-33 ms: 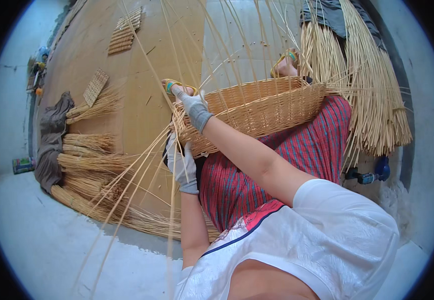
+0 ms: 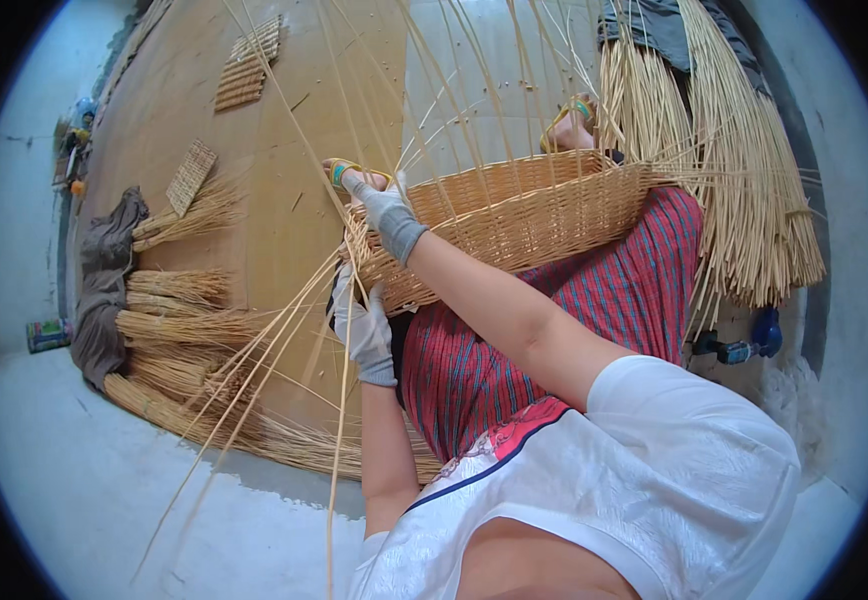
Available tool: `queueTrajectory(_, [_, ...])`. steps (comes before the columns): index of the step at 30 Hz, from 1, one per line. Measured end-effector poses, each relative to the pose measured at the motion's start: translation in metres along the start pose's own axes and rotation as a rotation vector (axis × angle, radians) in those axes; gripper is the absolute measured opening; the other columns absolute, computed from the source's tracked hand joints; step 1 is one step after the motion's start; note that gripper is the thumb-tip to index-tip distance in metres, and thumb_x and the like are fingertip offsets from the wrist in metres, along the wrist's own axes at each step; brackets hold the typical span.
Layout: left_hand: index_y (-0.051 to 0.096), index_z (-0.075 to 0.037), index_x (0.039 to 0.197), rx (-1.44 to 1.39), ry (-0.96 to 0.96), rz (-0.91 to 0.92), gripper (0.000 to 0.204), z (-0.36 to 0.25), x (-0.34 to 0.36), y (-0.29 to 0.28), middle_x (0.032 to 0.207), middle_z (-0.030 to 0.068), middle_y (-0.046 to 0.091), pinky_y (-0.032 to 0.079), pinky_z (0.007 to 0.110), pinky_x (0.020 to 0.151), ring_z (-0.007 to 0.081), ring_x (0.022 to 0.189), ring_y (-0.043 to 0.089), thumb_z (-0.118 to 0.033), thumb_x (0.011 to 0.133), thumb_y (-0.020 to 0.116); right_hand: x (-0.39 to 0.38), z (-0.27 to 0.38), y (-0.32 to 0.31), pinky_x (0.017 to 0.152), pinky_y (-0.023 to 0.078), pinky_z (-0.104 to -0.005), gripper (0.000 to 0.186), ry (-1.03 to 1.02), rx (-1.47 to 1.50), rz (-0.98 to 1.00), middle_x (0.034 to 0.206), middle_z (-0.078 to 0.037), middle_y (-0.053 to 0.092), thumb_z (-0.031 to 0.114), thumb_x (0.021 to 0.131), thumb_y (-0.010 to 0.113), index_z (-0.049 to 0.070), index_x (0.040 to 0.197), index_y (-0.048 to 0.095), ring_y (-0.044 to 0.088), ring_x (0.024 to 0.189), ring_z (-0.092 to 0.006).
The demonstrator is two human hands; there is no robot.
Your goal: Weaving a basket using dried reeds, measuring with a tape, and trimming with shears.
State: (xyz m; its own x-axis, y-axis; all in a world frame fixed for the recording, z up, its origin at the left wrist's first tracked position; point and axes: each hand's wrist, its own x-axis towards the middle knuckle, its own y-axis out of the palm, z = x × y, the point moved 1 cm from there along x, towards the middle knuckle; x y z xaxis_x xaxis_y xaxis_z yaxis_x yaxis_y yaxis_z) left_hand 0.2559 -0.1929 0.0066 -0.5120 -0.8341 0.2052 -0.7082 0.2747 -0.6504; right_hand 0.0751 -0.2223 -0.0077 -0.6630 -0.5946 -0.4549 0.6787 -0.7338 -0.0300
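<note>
Across the person's lap: one woven basket, long and narrow, pale tan, slanting from near left to far right, its opening on the far side. Long strands attached: some trail toward near left from its left end, others rise from the rim toward the far side.

Hands, two, in pale grey gloves, both at the basket's left end. Left hand: curled about the lower corner, thumb beside the near wall. Right hand: partly closed at the rim, its forearm passing before the near wall; whether it pinches a strand cannot be told.

Beneath the basket: red striped cloth.

Left side: several straw-coloured bundles on the floor, their outer ends under a grey cloth; two small woven panels, one farther off.

Right side: larger pale bundles, far ends under a dark cloth; near them, a blue-and-dark object, kind unclear.
</note>
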Motion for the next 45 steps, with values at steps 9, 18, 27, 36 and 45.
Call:
queueTrajectory(9, [0.06,-0.002,0.13,0.086,0.085,0.019,0.049,0.037,0.009,-0.008,0.127,0.0158,0.065,0.046,0.037,0.104,0.0295,0.118,0.062,-0.002,0.082,0.074,0.001,0.006,0.021,0.11,0.021,-0.0645,0.051,0.136,-0.079,-0.02,0.141,-0.001,0.056,0.067,0.092,0.043,0.032,0.124,0.063,0.034,0.137,-0.0329])
queueTrajectory(18, [0.056,-0.001,0.135,0.045,0.224,0.139,0.055,0.008,0.023,0.018,0.133,0.0192,0.061,0.044,0.04,0.108,0.0336,0.126,0.057,-0.008,0.083,0.073,0.111,-0.052,0.001,0.115,0.016,-0.0639,0.045,-0.57,-0.095,-0.264,0.128,0.003,0.064,0.058,0.094,0.049,0.036,0.132,0.059,0.049,0.127,-0.021])
queueTrajectory(27, [0.056,0.001,0.134,0.015,0.224,0.108,0.05,0.019,0.019,0.015,0.13,0.022,0.062,0.046,0.043,0.103,0.0359,0.12,0.06,-0.012,0.088,0.07,0.068,-0.04,0.009,0.107,0.032,-0.0554,0.05,-0.348,-0.347,-0.232,0.135,-0.006,0.058,0.045,0.085,0.058,0.025,0.131,0.061,0.039,0.132,-0.0342])
queueTrajectory(36, [0.061,-0.004,0.13,-0.066,0.086,0.053,0.048,0.081,0.019,0.015,0.123,0.0176,0.066,0.052,0.04,0.092,0.0322,0.109,0.065,-0.009,0.084,0.075,0.005,-0.015,0.02,0.108,0.037,-0.041,0.044,-0.341,0.291,-0.162,0.124,-0.018,0.057,0.018,0.09,0.063,0.005,0.131,0.055,0.05,0.123,-0.0307])
queueTrajectory(45, [0.059,-0.01,0.133,0.226,0.105,0.086,0.055,0.046,0.016,0.006,0.105,0.0144,0.068,0.053,0.043,0.078,0.0328,0.091,0.067,-0.014,0.081,0.079,-0.023,0.007,0.0,0.084,0.05,-0.0334,0.051,-0.588,0.134,-0.003,0.113,-0.018,0.066,0.044,0.094,0.067,0.0,0.119,0.063,0.064,0.092,-0.0233])
